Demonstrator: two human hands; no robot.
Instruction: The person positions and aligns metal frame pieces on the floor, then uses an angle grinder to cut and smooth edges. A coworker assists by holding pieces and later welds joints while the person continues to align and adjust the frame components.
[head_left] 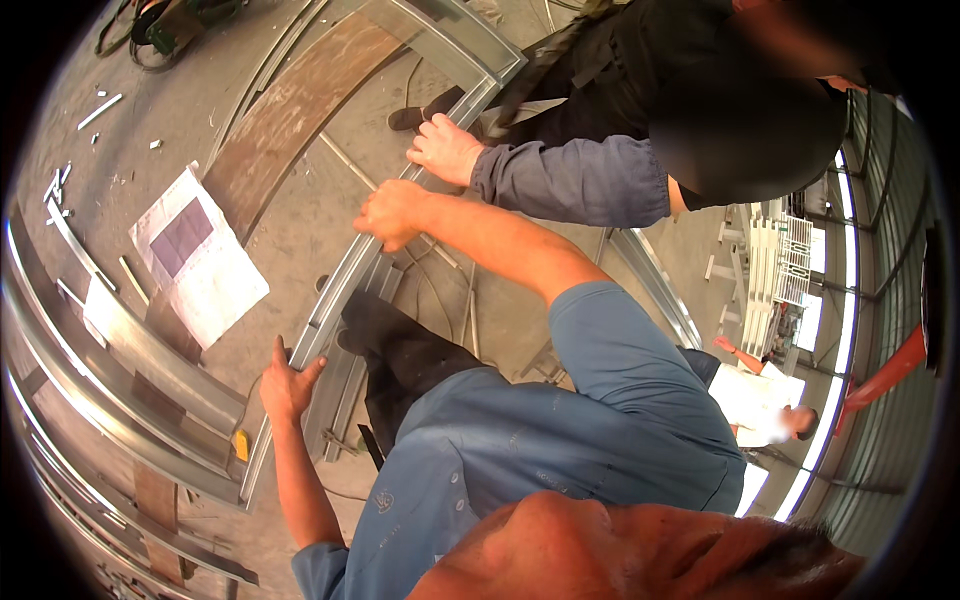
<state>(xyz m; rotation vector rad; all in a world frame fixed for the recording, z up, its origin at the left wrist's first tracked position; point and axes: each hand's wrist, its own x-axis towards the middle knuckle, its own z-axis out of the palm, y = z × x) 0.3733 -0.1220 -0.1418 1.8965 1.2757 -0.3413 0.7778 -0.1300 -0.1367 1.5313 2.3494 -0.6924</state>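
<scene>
A long silver metal rail runs diagonally from near my lower left toward a frame corner at the upper middle. My right hand is closed over its middle, knuckles up. Lower down, my left hand straddles the same rail, thumb on one side and forefinger stretched along the other; its remaining fingers are hidden. Just beyond my right hand, a co-worker's hand in a grey-blue sleeve rests on the rail. A printed paper sheet lies left of the rail on a brown board.
Curved-looking metal profiles lie at the left, with a small yellow object beside them. Offcuts are scattered on the floor. A brown plank stretches across the upper left. Another person in white stands at the right near stacked white frames.
</scene>
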